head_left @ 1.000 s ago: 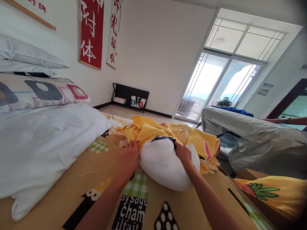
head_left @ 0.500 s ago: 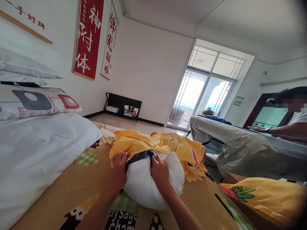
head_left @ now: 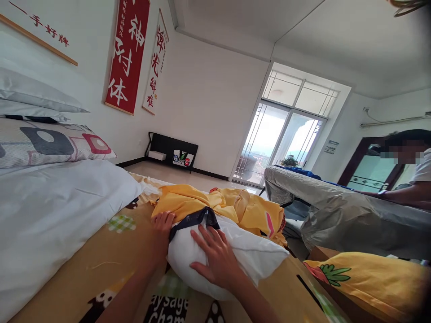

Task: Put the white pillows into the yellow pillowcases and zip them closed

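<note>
A white pillow (head_left: 256, 249) lies on the bed in front of me, its far part inside a yellow pillowcase (head_left: 185, 199). Dark navy lining (head_left: 193, 220) shows at the case's opening, over the top of the pillow. My left hand (head_left: 164, 222) is closed on the left edge of that opening, fingers curled over the yellow cloth. Spread flat, my right hand (head_left: 215, 253) rests on the white pillow with its fingertips near the navy lining. One pillow corner points out to the right.
White and patterned pillows (head_left: 67, 141) are piled at the left. A yellow cushion (head_left: 367, 278) sits in a box at the lower right. Beyond it is a plastic-covered table (head_left: 336, 215), where another person's arm (head_left: 404, 195) rests. A black low shelf (head_left: 173, 150) stands by the wall.
My right hand has let go of the opening's edge and opened flat on the pillow. The pillow's right corner now sticks out further right. My left hand keeps its hold.
</note>
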`<state>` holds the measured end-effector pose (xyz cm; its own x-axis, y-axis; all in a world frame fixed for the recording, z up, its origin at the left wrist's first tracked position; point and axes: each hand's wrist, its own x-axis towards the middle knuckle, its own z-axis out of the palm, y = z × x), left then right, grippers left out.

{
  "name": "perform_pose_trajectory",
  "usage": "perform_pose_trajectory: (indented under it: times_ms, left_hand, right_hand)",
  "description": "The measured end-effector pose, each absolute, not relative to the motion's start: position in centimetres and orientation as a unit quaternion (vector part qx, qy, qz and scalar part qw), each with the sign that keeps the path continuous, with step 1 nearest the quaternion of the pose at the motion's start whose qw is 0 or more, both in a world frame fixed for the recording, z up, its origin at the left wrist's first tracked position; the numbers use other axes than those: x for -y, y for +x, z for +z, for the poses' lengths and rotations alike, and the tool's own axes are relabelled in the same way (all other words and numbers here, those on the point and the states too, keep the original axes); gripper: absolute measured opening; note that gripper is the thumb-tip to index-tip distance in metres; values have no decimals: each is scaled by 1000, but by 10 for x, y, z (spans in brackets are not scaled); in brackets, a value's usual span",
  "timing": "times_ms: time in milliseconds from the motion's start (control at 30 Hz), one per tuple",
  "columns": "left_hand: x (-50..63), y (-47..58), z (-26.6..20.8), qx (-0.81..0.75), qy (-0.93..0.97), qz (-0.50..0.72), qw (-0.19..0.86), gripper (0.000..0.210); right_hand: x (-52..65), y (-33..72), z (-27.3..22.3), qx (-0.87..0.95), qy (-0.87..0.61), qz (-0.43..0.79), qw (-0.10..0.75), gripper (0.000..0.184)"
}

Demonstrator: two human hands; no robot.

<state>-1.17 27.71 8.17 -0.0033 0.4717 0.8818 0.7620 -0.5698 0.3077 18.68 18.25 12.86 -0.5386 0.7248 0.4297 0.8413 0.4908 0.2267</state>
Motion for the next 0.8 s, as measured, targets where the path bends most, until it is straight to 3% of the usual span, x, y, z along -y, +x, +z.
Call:
perform_pose_trajectory:
  times_ms: [300, 600, 700, 800]
  left_hand:
    - [-282, -21, 91, 364, -638, -637, 236, 15]
    - [-274, -13, 87, 332, -687, -543, 351, 17]
    - [-276, -10, 82, 321, -715, -523, 335, 17]
    - [-282, -12, 83, 328, -740, -527, 260, 24]
  right_hand:
    - [-209, 158, 145, 846, -497, -165, 99, 58]
    - [-249, 128, 146, 790, -575, -175, 118, 37]
    - [-246, 128, 136, 806, -548, -179, 138, 35]
    - [-238, 131, 123, 849, -466, -182, 170, 43]
